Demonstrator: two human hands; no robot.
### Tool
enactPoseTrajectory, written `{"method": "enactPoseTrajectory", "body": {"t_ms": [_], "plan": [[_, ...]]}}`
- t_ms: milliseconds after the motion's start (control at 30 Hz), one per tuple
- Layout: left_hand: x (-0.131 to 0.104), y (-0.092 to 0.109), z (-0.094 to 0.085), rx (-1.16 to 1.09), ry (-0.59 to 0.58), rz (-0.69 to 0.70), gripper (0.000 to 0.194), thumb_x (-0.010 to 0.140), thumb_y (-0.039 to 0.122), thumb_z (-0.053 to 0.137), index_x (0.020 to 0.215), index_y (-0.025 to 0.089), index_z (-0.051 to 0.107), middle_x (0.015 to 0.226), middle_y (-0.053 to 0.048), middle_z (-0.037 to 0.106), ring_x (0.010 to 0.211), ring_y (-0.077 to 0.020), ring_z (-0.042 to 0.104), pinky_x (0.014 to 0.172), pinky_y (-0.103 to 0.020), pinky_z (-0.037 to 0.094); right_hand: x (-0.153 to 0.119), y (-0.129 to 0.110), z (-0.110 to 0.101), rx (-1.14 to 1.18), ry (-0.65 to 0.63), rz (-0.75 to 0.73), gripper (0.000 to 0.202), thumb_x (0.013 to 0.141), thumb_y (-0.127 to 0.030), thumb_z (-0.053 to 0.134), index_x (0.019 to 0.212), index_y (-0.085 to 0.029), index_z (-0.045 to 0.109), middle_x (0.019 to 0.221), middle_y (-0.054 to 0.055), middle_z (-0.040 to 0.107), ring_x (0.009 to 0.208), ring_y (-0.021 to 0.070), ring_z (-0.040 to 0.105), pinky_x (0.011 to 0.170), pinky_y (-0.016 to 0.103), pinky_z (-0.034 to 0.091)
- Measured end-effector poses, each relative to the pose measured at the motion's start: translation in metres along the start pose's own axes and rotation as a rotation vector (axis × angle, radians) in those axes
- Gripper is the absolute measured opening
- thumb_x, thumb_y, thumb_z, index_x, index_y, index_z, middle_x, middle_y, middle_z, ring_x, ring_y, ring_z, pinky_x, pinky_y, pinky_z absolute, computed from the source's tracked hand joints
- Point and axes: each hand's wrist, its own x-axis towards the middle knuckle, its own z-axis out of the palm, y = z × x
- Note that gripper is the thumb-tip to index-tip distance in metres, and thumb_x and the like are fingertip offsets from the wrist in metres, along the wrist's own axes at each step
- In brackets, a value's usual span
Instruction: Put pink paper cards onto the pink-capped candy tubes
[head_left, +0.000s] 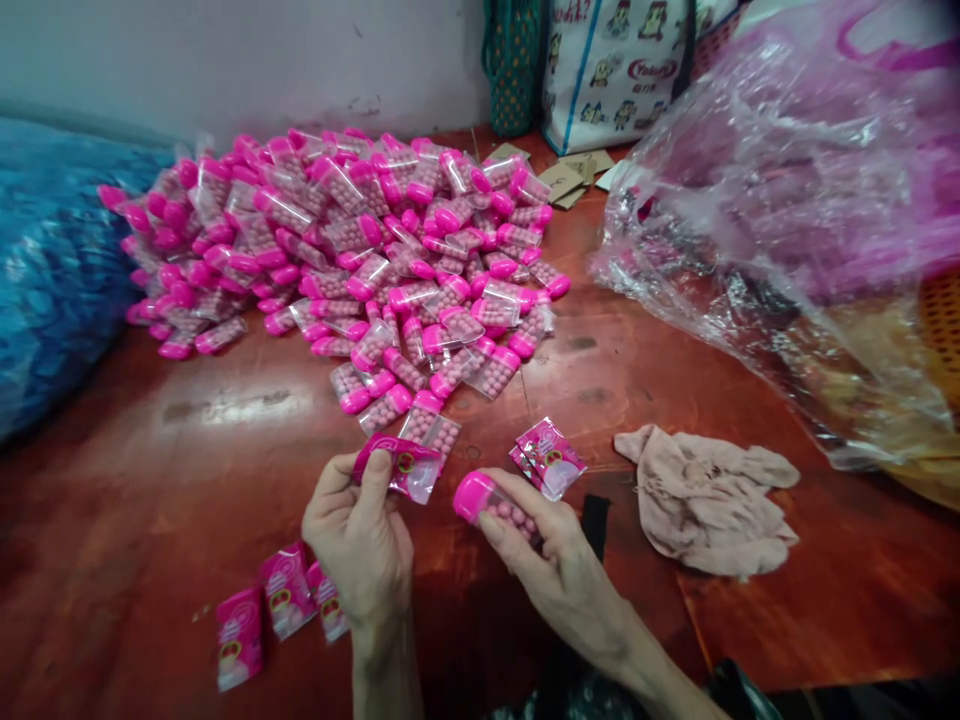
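My left hand (364,535) pinches a printed pink sleeve (405,468) between thumb and fingers. A clear candy container (501,508) with a pink cap and pale pink balls inside is gripped in my right hand (547,555), its cap turned toward the sleeve. The two things are a small gap apart. Just ahead of my hands lies a large heap of similar candy containers (390,250). Several filled or sleeved pink packs (240,638) rest to the left of my left wrist. Beyond my right hand sit flat printed sleeves (551,458).
A crumpled pale cloth (712,500) lies at the right. A big clear-and-pink plastic bag (787,220) fills the upper right, and a blue bag (60,270) bulges at the left. Cardboard pieces (566,180) and a white printed bag (615,80) are near the wall.
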Motion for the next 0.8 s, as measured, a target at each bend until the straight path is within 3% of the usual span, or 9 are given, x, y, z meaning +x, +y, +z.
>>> {"method": "enactPoseTrajectory", "body": {"t_ms": [167,367,467,800], "plan": [[0.007,-0.004,-0.004,-0.001,-0.003,-0.106,0.011,0.06,0.015,0.073,0.064,0.013,0.063,0.057,0.004,0.061,0.051,-0.0064,0.054,0.049,-0.016,0.042,0.004,0.004,0.001,0.059,0.02,0.044,0.029,0.088,-0.035,0.048,0.115,-0.025,0.054,0.064,-0.005,0.05,0.053,0.0085,0.043,0.049,0.019,0.036],[0.008,-0.005,-0.014,0.018,-0.011,-0.144,0.014,0.057,0.012,0.074,0.07,0.014,0.068,0.065,0.002,0.067,0.059,-0.0075,0.058,0.06,-0.017,0.047,0.009,0.013,-0.005,0.073,0.207,0.115,0.03,0.088,-0.037,0.048,0.115,-0.024,0.054,0.059,-0.006,0.041,0.051,0.008,0.037,0.048,0.02,0.033],[0.008,-0.007,-0.019,0.028,0.004,-0.16,0.016,0.056,0.012,0.074,0.071,0.014,0.069,0.064,0.002,0.067,0.058,-0.0073,0.058,0.06,-0.017,0.047,0.009,0.014,-0.008,0.005,0.242,0.134,0.032,0.087,-0.039,0.049,0.115,-0.024,0.054,0.06,-0.005,0.043,0.053,0.009,0.041,0.05,0.021,0.034],[-0.006,-0.013,-0.018,-0.081,-0.073,-0.379,0.014,0.06,0.015,0.075,0.07,0.013,0.067,0.067,0.0,0.068,0.06,-0.0076,0.06,0.059,-0.017,0.049,0.008,0.004,0.009,0.061,0.139,0.125,0.033,0.089,-0.037,0.046,0.117,-0.022,0.053,0.064,-0.004,0.047,0.055,0.0093,0.043,0.05,0.02,0.035]]}}
